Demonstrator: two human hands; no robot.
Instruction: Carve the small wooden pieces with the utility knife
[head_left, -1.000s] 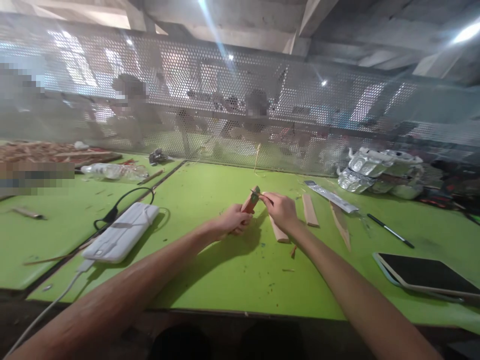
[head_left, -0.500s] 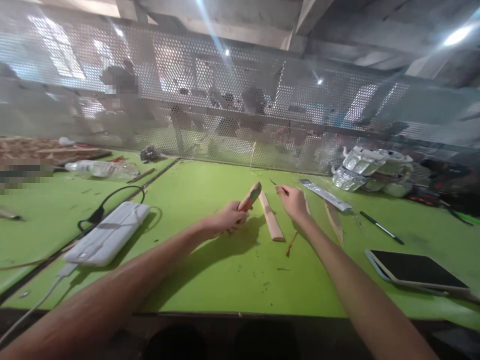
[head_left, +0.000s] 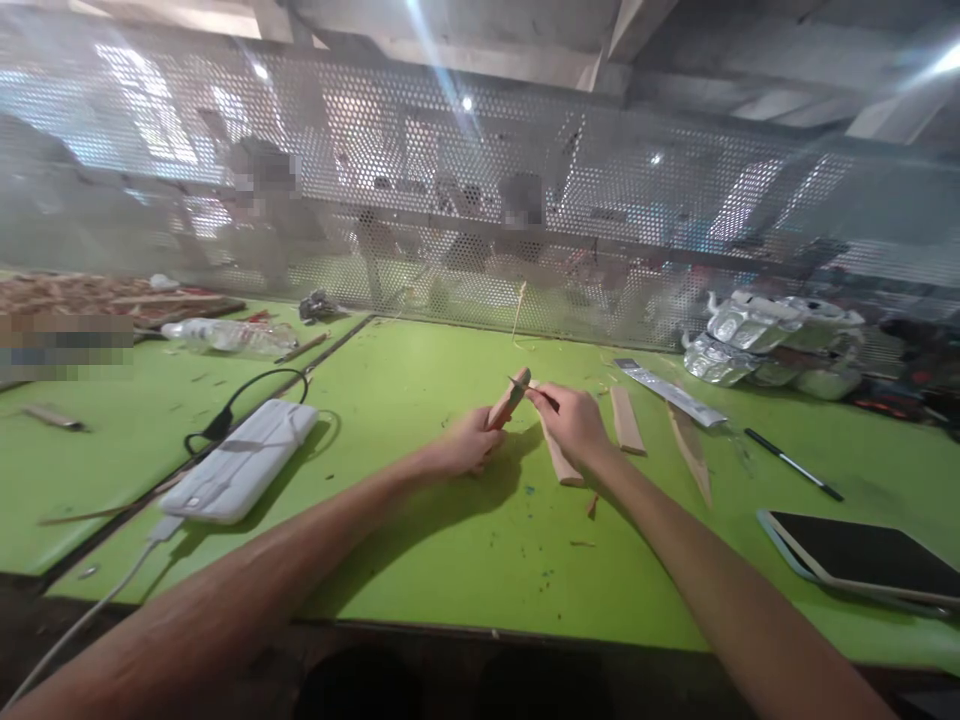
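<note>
My left hand (head_left: 469,445) is closed around a short reddish wooden piece (head_left: 508,398), holding it tilted up off the green table (head_left: 450,540). My right hand (head_left: 574,425) pinches a thin dark tool (head_left: 525,386) whose tip touches the top end of that piece. Under my right hand a flat wooden strip (head_left: 561,463) lies on the table. Another wooden strip (head_left: 625,420) rests just right of the hand.
A white power bank (head_left: 244,460) with a black cable lies left. Right are a long wood sliver (head_left: 691,452), a metal ruler (head_left: 670,391), a pen (head_left: 793,463), a tablet (head_left: 862,545) and foil trays (head_left: 772,345). A perforated metal screen (head_left: 480,200) closes the back; people sit behind it.
My right hand, which had drawn away to the right half a second ago, has come back so the tool tip again meets the wooden piece. The left hand stayed put.
</note>
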